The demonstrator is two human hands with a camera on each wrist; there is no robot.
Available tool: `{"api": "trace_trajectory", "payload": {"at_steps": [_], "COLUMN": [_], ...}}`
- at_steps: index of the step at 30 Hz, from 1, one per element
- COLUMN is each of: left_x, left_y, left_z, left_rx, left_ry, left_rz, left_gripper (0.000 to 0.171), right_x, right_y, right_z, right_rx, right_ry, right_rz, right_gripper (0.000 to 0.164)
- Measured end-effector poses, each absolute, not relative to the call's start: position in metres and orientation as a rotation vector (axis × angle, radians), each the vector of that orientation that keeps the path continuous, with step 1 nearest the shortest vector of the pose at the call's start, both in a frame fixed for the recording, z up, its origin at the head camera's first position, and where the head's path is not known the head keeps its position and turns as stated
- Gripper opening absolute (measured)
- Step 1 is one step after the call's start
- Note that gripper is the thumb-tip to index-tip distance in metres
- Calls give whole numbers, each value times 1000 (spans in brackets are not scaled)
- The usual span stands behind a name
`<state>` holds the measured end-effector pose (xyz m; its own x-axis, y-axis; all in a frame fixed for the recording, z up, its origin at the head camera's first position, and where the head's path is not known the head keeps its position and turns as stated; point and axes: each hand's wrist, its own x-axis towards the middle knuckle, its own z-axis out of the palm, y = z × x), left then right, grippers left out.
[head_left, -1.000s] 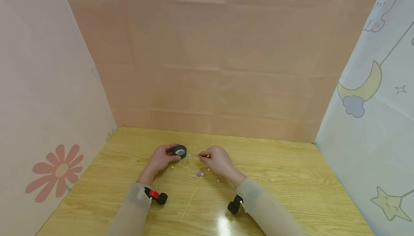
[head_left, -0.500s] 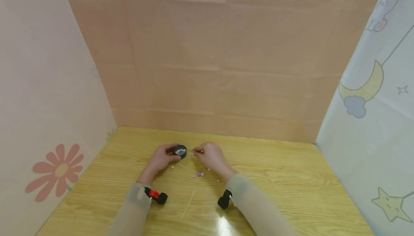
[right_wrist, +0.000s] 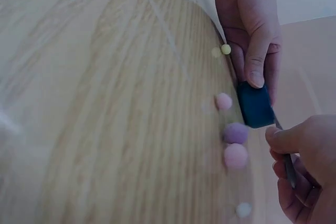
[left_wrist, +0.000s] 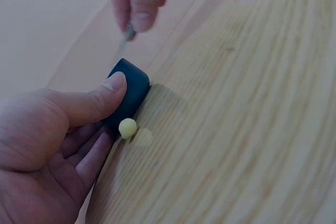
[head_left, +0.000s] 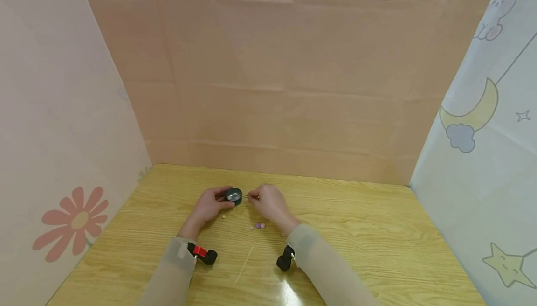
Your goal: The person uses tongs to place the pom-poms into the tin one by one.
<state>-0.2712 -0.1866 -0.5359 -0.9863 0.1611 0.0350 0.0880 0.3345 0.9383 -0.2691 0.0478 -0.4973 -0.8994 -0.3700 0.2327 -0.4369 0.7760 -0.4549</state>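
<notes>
My left hand (head_left: pixel 209 205) holds a small dark teal round container (left_wrist: pixel 135 88) between thumb and fingers on the table. Its shiny inside shows in the head view. My right hand (head_left: pixel 270 202) pinches a pair of thin metal tweezers (right_wrist: pixel 290 171), whose tips are at the container's right rim; whether they grip anything is too small to tell. Close by the left thumb lies a yellow pompom (left_wrist: pixel 127 128). A purple pompom (right_wrist: pixel 235 133) sits between two pink ones, a smaller pink pompom (right_wrist: pixel 224 101) and a larger pink pompom (right_wrist: pixel 235 156).
A pale pompom (right_wrist: pixel 243 210) lies under the right hand's side. The wooden table (head_left: pixel 369 240) meets a brown backdrop (head_left: pixel 268 110) behind and patterned side walls. Wrist cameras hang below both sleeves. A pale line (head_left: pixel 245 261) runs along the tabletop.
My right hand has moved left and slightly away, bringing the tweezers, which had a tiny pale thing at their tips, to the container's rim. The left hand and container stay in place.
</notes>
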Motion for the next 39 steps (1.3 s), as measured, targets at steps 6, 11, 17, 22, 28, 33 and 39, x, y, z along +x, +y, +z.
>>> {"api": "trace_trajectory", "payload": {"at_steps": [6,11,17,22,28,33,39], "left_x": [-270,-271,-272,-272,-272,-272,-271], "left_y": [-186,-186,-186,-186,-186,-186,-186], "left_z": [-534,-534,-534,-535,-537,-537,-536], "left_rx": [241,239,243,238,228,220,221], "left_ry": [2510,2513,2501,2501,2505,2513,2509], "left_rz": [1767,1765,1774,1772,1768,1763,1763], "left_gripper": [59,59,58,58,58,59,59], "right_x": [-269,-268,-269,-268,-267,-267,-266], "right_y": [48,48,49,51,53,55,56], "right_z": [-498,-497,-498,-500,-500,-500,-500], "right_rx": [657,645,620,595,569,565,571], "right_ry": [-2847,-2857,-2877,-2888,-2892,-2898,-2885], "right_rz": [760,774,815,826,857,867,874], "right_gripper": [16,16,17,17,16,16,16]}}
